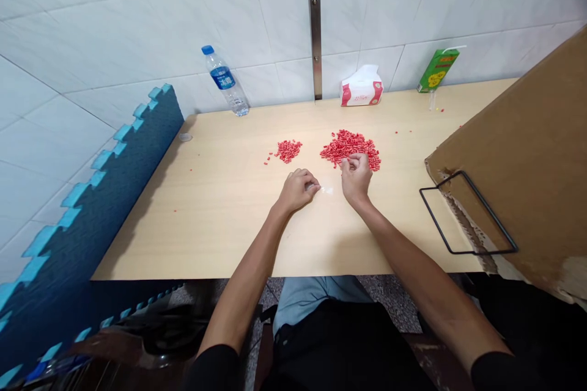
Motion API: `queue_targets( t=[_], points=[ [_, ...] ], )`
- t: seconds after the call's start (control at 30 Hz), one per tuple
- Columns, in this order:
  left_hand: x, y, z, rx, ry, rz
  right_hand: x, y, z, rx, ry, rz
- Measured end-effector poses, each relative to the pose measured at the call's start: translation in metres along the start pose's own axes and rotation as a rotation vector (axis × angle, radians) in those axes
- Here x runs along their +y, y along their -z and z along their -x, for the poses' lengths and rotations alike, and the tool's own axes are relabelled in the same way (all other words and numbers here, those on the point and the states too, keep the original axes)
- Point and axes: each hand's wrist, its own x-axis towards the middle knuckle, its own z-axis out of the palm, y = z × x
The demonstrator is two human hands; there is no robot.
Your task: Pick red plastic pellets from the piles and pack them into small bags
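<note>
My left hand (298, 189) rests low over the table, its thumb and fingers pinched together. Just beyond its fingertips lies a small clear plastic piece (327, 190), and the pinch appears to be on its edge. My right hand (356, 178) is at the near edge of a large pile of small red pieces (349, 145). Its fingers are pressed together, and what sits between them is too small to make out. A smaller pile of the same red pieces (288, 151) lies beyond my left hand, with a few strays at its left.
A water bottle (225, 82), a tissue pack (362, 87) and a green drink carton (438, 71) stand along the tiled wall. A blue foam panel (137, 146) borders the left side. At the right are a cardboard box (518, 159) and a black wire frame (468, 214).
</note>
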Motion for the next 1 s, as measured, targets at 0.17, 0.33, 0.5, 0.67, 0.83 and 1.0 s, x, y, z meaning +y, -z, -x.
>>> queue_targets(
  t=[0.17, 0.33, 0.5, 0.67, 0.83, 1.0],
  points=[
    [-0.002, -0.002, 0.002, 0.049, 0.035, 0.128, -0.001, 0.006, 0.019, -0.069, 0.039, -0.037],
    [-0.001, -0.001, 0.008, 0.114, 0.118, 0.281, -0.002, 0.01, 0.037, -0.18, 0.053, -0.047],
    [-0.001, 0.001, 0.01, 0.113, 0.145, 0.353, -0.009, 0.012, 0.038, -0.224, 0.07, 0.023],
    [0.0, 0.0, 0.014, 0.163, 0.18, 0.406, -0.014, 0.012, 0.039, -0.239, 0.022, 0.017],
    [0.0, 0.0, 0.018, 0.195, 0.23, 0.453, -0.02, 0.012, 0.042, -0.273, 0.064, 0.096],
    [0.0, 0.003, 0.016, 0.268, 0.234, 0.498, -0.025, 0.012, 0.041, -0.281, 0.093, 0.156]
  ],
)
